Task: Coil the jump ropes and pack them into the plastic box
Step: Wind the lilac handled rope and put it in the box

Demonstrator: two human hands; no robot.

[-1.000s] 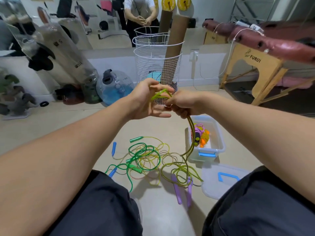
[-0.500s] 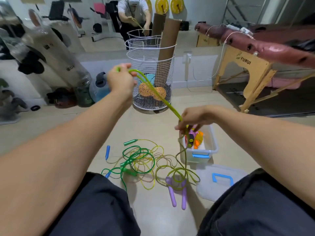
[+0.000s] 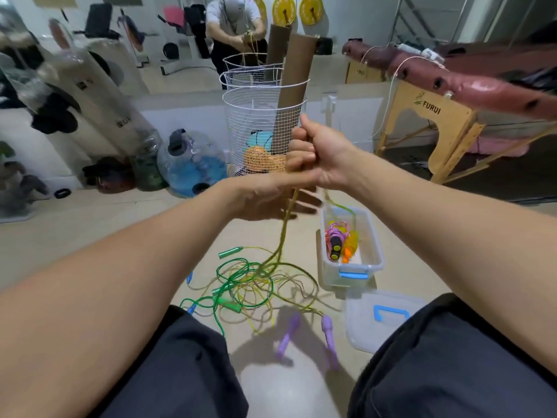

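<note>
My right hand (image 3: 319, 152) is raised in a fist and grips a yellow-green jump rope (image 3: 283, 233), which hangs down to a tangle on the floor. My left hand (image 3: 271, 197) is blurred just beneath it, fingers stretched out, with the rope running across them. The rope's two purple handles (image 3: 327, 327) lie near my knees. A green rope (image 3: 241, 279) with green handles is mixed into the tangle. The clear plastic box (image 3: 375, 254) stands open to the right and holds coiled ropes (image 3: 337, 239).
The box's lid (image 3: 361, 330) with a blue handle lies by my right knee. A white wire basket (image 3: 256, 122) with cardboard tubes stands behind my hands. A wooden massage table (image 3: 437, 122) is at the right, a water jug (image 3: 193, 164) and bags at the left.
My left hand, which had pulled the rope up and to the left, has come back down under my right hand. My right hand has risen, and the purple handles slid across the floor.
</note>
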